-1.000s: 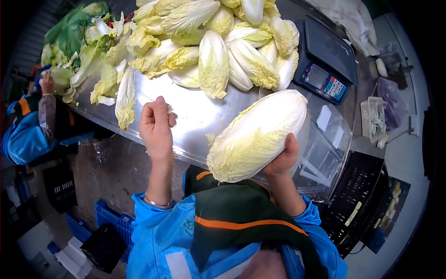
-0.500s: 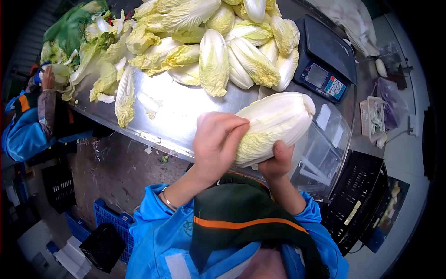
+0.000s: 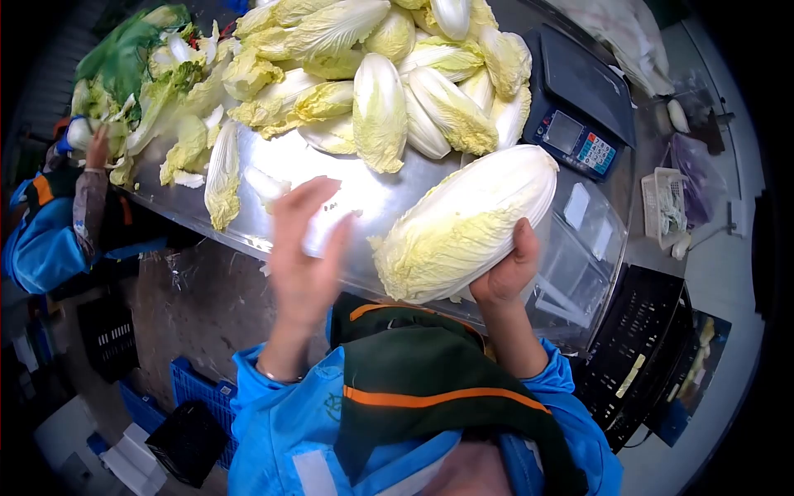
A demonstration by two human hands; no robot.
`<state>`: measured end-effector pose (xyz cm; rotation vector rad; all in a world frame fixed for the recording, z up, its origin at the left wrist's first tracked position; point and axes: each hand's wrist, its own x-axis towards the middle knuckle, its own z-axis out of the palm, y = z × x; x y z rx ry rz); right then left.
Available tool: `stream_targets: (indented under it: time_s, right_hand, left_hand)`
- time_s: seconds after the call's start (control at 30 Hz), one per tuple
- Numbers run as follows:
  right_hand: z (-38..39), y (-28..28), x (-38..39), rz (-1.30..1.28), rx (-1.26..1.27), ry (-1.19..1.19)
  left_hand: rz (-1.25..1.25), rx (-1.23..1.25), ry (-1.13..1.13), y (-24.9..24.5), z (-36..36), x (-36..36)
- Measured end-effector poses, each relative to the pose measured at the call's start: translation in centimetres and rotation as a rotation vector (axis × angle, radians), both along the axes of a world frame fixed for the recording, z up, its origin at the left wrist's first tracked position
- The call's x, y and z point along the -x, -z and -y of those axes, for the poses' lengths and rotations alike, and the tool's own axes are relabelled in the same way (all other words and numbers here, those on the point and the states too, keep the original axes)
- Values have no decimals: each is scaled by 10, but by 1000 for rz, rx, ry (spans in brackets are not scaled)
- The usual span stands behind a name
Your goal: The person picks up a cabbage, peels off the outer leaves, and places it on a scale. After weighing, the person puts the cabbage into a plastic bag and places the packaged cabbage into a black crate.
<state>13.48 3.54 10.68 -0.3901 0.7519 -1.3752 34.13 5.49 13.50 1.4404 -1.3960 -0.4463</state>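
A large napa cabbage (image 3: 471, 219) with a white base and yellow, crinkled leaf tips lies tilted across my right hand (image 3: 509, 269). The thumb presses on its near side, while the other fingers are hidden beneath it. My left hand (image 3: 306, 244) is off the cabbage, to its left above the metal table (image 3: 335, 169). It is somewhat blurred, with thumb and fingers apart and nothing visible between them. Small dark specks show near its fingertips. A narrow loose cabbage leaf (image 3: 222, 178) rests on the table beyond that hand.
Several napa cabbages (image 3: 380, 112) are piled at the back. A digital scale (image 3: 579, 103) stands right of them, and clear plastic sheets (image 3: 579, 264) lie at the table's right end. A co-worker's hand (image 3: 97, 149) is among trimmed leaves at far left. Black crates (image 3: 633, 355) stand lower right.
My left hand has let go of the cabbage and swung left, its pinch opening. The cabbage has shifted slightly left and turned in my right hand. The co-worker's hand has moved a little.
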Motion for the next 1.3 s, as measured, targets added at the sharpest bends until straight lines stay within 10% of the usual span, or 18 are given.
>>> stream_targets:
  time_s: [0.07, 0.37, 0.57, 0.7, 0.97, 1.17, 1.3]
  right_hand:
    - [-1, 7, -1, 8, 41, -34]
    - [-2, 6, -1, -25, 157, 47]
    - [9, 2, 4, -89, 86, 169]
    - [7, 8, 9, -180, 259, 127]
    - [4, 9, 11, -449, 345, 74]
    - [7, 2, 11, -46, 105, 151]
    - [0, 3, 11, 62, 159, 78]
  left_hand:
    - [157, 110, 305, -11, 6, 22]
    - [213, 254, 253, 1, 4, 41]
    - [208, 633, 822, -5, -23, 40]
    - [-29, 217, 163, -16, 1, 37]
    - [264, 349, 450, -3, 18, 66]
    - [12, 542, 725, -2, -16, 49]
    - [131, 219, 218, -27, 13, 42]
